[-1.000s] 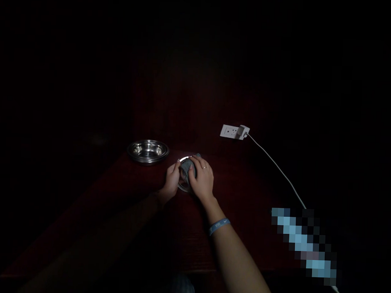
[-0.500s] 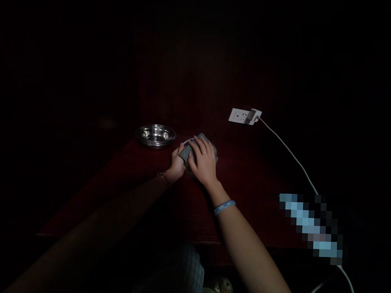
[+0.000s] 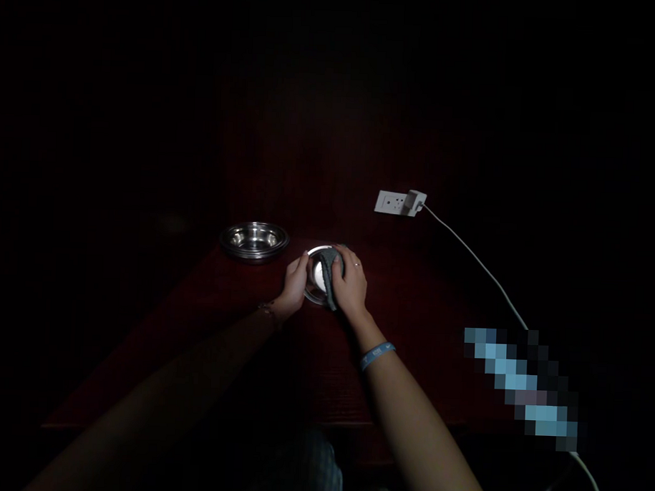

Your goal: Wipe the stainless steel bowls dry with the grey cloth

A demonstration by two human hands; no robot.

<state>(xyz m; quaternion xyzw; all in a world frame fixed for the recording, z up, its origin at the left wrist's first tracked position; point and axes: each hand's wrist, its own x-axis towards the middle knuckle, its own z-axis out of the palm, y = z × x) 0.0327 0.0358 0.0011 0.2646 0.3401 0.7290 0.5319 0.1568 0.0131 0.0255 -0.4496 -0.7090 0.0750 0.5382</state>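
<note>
Pixelation masks an object (image 3: 516, 384) at right, and a cloth (image 3: 330, 263) covers the right side of a metal dish (image 3: 318, 277); whether it touches the worktop (image 3: 322, 385) cannot be made out. The dish is well back from the near edge, stacked bowls (image 3: 254, 257) standing at left. The left hand (image 3: 294, 284) is closed on the dish's rim; the right hand (image 3: 353, 283), fingers curled, holds the cloth against it.

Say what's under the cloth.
Under the cloth: a shiny metal dish, its left part visible. Its right part is covered by the cloth and right hand, so can't be seen.
</note>
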